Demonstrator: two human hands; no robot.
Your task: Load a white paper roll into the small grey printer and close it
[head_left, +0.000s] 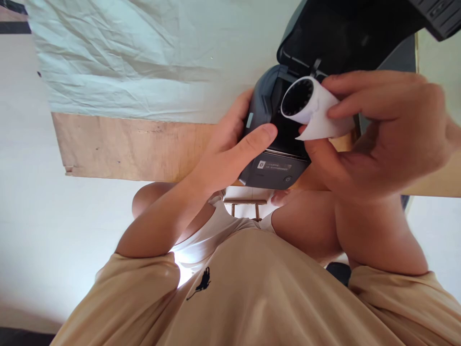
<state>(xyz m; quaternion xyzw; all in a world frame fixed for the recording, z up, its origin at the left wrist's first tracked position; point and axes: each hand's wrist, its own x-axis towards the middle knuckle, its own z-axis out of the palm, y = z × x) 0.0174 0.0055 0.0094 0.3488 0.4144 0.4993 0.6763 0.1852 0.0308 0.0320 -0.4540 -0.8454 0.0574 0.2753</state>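
My left hand (234, 144) wraps round the side of a dark grey thermal printer (272, 174), its thumb lying over the top edge. The printer's lid (338, 36) is swung up and back, and its inside is partly in view. Between the fingertips and thumb of my right hand (392, 125) is a small white paper roll (322, 103) with a black toothed-looking core. A loose end of the paper hangs from it toward the printer. The roll is over the right part of the opening; whether it touches the printer, I cannot tell.
A wooden table (118, 146) is partly covered by a crinkled pale cloth (144, 62). At the top right corner a black ridged object (444, 17) is partly in view. My legs and a wooden stool-like frame (247, 203) are below the table edge.
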